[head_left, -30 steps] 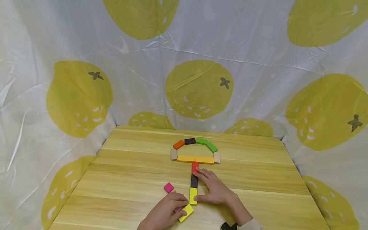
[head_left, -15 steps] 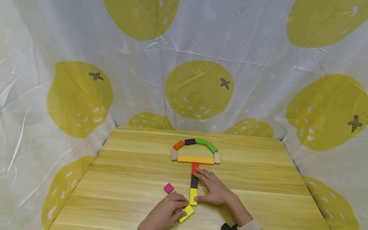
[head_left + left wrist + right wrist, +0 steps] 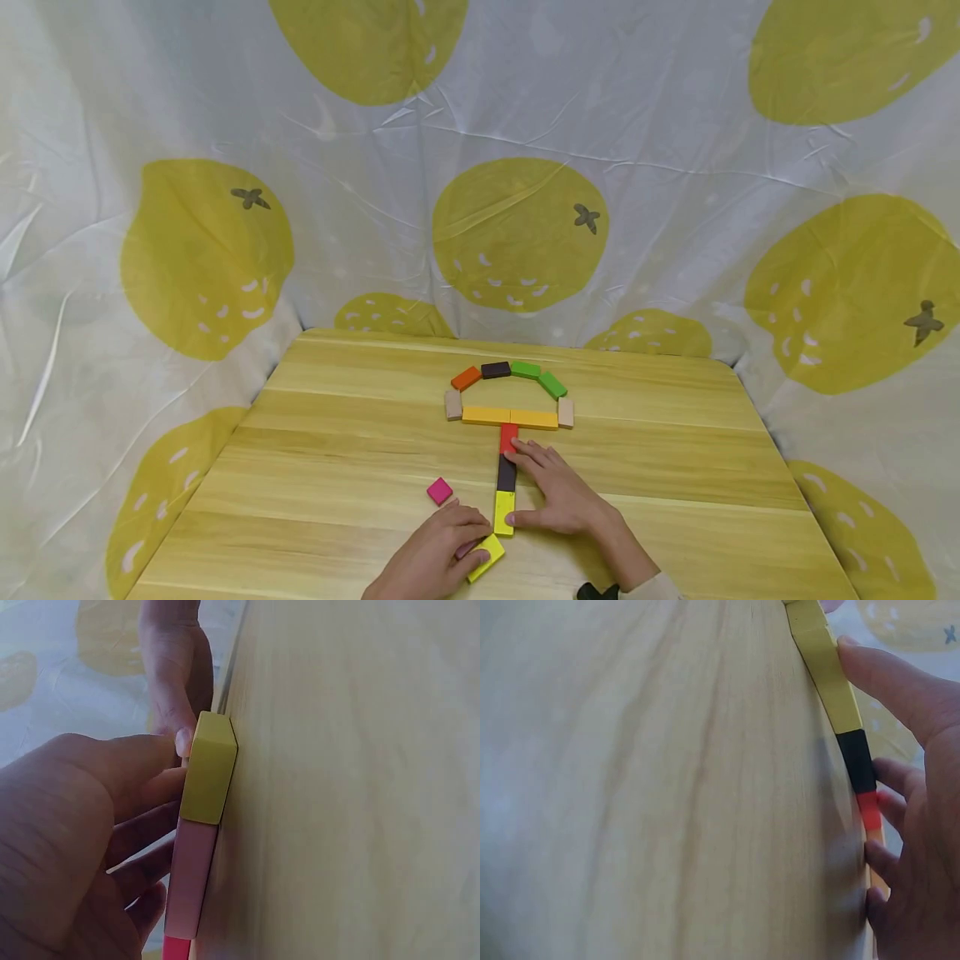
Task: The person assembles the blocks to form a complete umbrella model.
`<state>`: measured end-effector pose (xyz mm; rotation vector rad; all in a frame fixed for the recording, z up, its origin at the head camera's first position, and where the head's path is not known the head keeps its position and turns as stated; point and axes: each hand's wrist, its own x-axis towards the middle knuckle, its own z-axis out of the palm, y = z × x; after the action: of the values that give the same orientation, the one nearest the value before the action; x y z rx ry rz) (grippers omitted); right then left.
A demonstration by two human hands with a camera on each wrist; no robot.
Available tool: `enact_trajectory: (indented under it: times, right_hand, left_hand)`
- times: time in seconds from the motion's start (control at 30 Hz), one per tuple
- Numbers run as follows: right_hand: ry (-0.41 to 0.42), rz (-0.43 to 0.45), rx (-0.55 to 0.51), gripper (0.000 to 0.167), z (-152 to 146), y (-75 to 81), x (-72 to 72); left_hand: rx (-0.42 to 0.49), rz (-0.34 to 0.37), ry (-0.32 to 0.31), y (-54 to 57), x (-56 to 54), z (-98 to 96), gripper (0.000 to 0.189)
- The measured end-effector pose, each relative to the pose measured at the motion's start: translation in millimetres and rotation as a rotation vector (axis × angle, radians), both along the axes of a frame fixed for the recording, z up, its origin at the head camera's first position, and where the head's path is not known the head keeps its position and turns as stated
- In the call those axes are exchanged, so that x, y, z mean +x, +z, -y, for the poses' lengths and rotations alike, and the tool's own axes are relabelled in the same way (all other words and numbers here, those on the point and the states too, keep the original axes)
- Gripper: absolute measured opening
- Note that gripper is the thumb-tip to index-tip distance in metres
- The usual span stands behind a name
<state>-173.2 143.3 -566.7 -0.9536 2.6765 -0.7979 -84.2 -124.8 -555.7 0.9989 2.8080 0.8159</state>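
My left hand lies low over a tilted yellow block and a mauve block, partly hidden under the fingers in the head view. Its thumb rests on the yellow block; the fingertips reach that block's far corner. With fingers spread, my right hand touches a straight line of blocks: thumb on the near yellow block, other fingertips at the black block and the red block. A corner of the tilted yellow block meets the line's near end. A bright pink block lies beyond the left hand.
Two orange blocks form a crossbar at the line's far end. Above it arch two plain wood blocks, an orange-red block, a dark block and two green blocks. Lemon-print cloth hangs behind the wooden table.
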Motion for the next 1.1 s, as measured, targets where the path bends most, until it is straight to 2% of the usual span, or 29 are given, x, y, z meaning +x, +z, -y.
enact_trajectory:
  times: [0.17,0.23,0.3,0.4,0.47,0.53,0.63,0.87,0.97,1.1]
  right_hand:
    - [-0.007,0.009,0.017,0.096,-0.5,-0.2,-0.5]
    - [-0.007,0.005,0.018,0.095,-0.2,0.0,-0.7]
    - [-0.005,-0.002,0.018,0.095,0.1,0.1,-0.9]
    - [-0.006,-0.006,0.023,0.095,0.0,0.1,0.2]
    - [-0.006,-0.006,0.027,0.095,-0.2,-0.4,0.9]
    - [-0.004,-0.005,0.028,0.096,-0.4,-0.7,1.0]
    - [-0.001,-0.004,0.020,0.096,-0.3,-0.8,-0.2]
    - [0.004,-0.007,0.014,0.097,-0.1,-1.9,-2.2]
    - [0.001,-0.006,0.016,0.097,-0.2,-3.0,-1.9]
    - [0.003,-0.009,0.013,0.097,-0.4,-3.7,-0.4]
  left_hand:
    - [-0.014,0.110,0.154,4.2,2.3,5.3,0.039]
    - [-0.012,0.101,0.203,4.5,3.0,10.0,0.040]
    - [-0.003,0.049,0.248,3.0,4.0,14.8,0.040]
    - [0.002,0.011,0.340,0.2,7.0,18.5,0.047]
    - [-0.001,0.016,0.393,-1.2,8.5,19.1,0.051]
    - [-0.007,0.054,0.430,-0.8,9.2,18.7,0.054]
    - [0.003,0.065,0.439,0.3,8.6,19.4,0.052]
    - [0.031,0.005,0.431,1.4,11.2,23.4,0.041]
    - [0.026,0.024,0.395,3.3,12.8,24.9,0.041]
    - [0.005,0.084,0.308,5.6,12.9,26.0,0.037]
